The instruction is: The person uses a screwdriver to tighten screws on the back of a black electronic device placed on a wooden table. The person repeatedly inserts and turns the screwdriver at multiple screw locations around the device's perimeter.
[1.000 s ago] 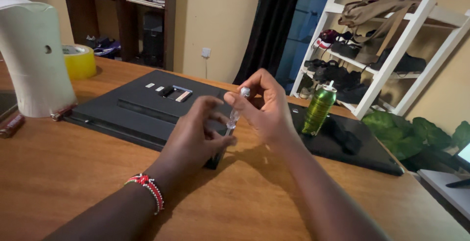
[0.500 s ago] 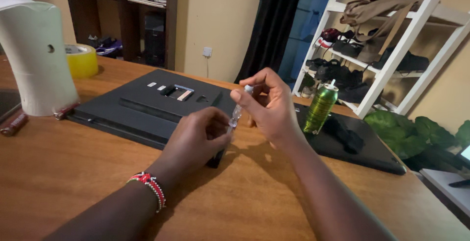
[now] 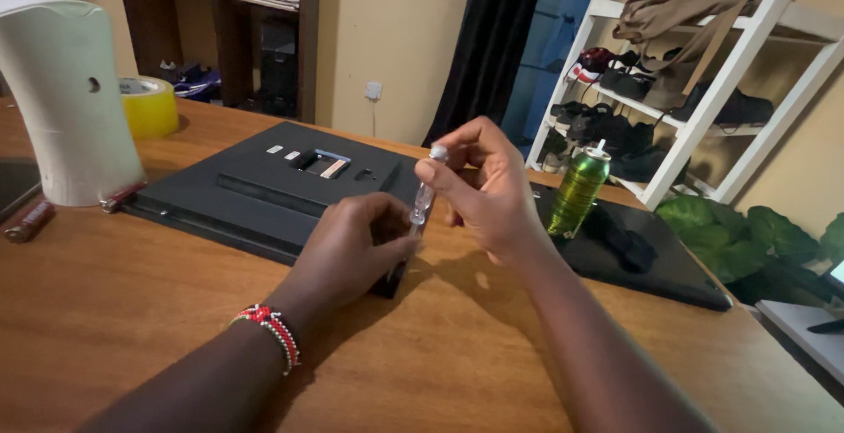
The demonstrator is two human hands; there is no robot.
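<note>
While my right hand (image 3: 492, 191) and left hand (image 3: 352, 253) pinch the clear tube (image 3: 423, 194), nothing blocks them.
Green can (image 3: 578, 191) stands right, black board (image 3: 264, 191) beyond; little has shifted since.

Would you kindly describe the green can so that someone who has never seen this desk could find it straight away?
Start at the wooden table and follow the long black panel lying on it to its right-hand stretch, just in front of the white shoe rack. There the green can stands upright, just beyond the right hand. It is the only shiny green thing on the table, with a small white nozzle on top.
</note>
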